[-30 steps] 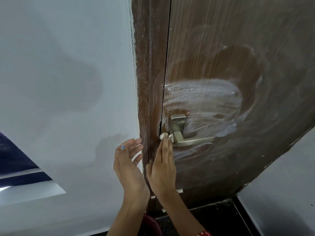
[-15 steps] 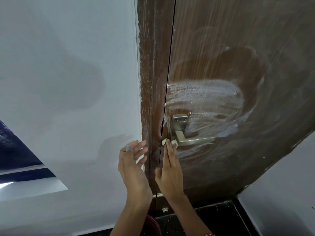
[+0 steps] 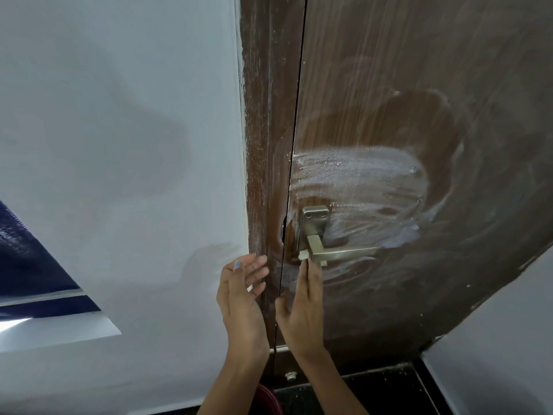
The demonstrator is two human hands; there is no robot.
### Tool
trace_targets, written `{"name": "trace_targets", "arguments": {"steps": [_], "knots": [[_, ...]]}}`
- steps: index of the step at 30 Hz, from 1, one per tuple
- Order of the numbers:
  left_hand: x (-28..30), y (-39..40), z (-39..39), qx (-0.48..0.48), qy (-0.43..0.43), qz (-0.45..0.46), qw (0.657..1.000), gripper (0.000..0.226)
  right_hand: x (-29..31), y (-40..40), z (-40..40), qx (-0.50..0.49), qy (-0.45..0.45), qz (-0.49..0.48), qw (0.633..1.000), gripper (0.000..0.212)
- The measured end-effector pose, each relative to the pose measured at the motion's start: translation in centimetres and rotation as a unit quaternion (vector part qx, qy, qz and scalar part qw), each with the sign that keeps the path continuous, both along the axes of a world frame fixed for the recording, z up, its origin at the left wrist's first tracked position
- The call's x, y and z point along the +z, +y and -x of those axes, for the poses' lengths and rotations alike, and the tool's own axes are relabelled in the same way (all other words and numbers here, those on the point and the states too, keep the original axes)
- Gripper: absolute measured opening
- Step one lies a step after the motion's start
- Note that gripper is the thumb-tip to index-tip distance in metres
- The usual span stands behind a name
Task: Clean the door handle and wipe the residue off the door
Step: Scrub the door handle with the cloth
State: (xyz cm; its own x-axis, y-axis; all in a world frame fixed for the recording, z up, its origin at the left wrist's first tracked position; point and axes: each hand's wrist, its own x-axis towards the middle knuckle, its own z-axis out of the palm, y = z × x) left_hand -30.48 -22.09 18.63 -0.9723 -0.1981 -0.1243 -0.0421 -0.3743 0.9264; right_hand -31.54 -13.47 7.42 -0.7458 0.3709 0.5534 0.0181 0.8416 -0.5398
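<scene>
Door handle (image 3: 332, 250) sits at the door's (image 3: 404, 85) left edge, below a white residue smear (image 3: 356, 178). Right hand (image 3: 302, 313): fingers straight, tips pressing a small white pad (image 3: 303, 254) against the handle's corner. Left hand (image 3: 242, 298) hangs apart, fingers relaxed, holding nothing.

Risk: the pad looks barely pinned and could slip off; it seems too small for that wide smear.

Nearby: door frame (image 3: 260, 145), wall (image 3: 119, 145), dark floor (image 3: 374, 393). Nothing blocks the handle.

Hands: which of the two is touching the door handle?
The right hand: its straight fingertips press a small white piece against the handle. The left hand hovers open by the door frame, touching nothing.
</scene>
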Motion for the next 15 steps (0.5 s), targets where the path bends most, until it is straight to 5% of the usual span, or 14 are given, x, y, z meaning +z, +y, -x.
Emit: {"name": "trace_targets", "arguments": {"steps": [5,9,12,15], "knots": [[-0.1,0.2,0.0,0.002,0.006,-0.001,1.000,0.031,0.6,0.0,0.2,0.024,0.016,-0.027,0.999,0.079],[0.0,0.3,0.1,0.012,0.022,-0.004,1.000,0.031,1.6,-0.7,-0.7,0.078,0.089,-0.032,0.992,0.046],[0.3,0.4,0.3,0.025,0.035,-0.013,0.999,0.030,4.8,0.3,-0.8,0.047,0.191,-0.023,0.980,0.030],[0.3,0.6,0.1,0.028,0.041,-0.014,0.999,0.030,8.6,2.2,-0.4,-0.033,0.146,-0.060,0.987,0.030]]}}
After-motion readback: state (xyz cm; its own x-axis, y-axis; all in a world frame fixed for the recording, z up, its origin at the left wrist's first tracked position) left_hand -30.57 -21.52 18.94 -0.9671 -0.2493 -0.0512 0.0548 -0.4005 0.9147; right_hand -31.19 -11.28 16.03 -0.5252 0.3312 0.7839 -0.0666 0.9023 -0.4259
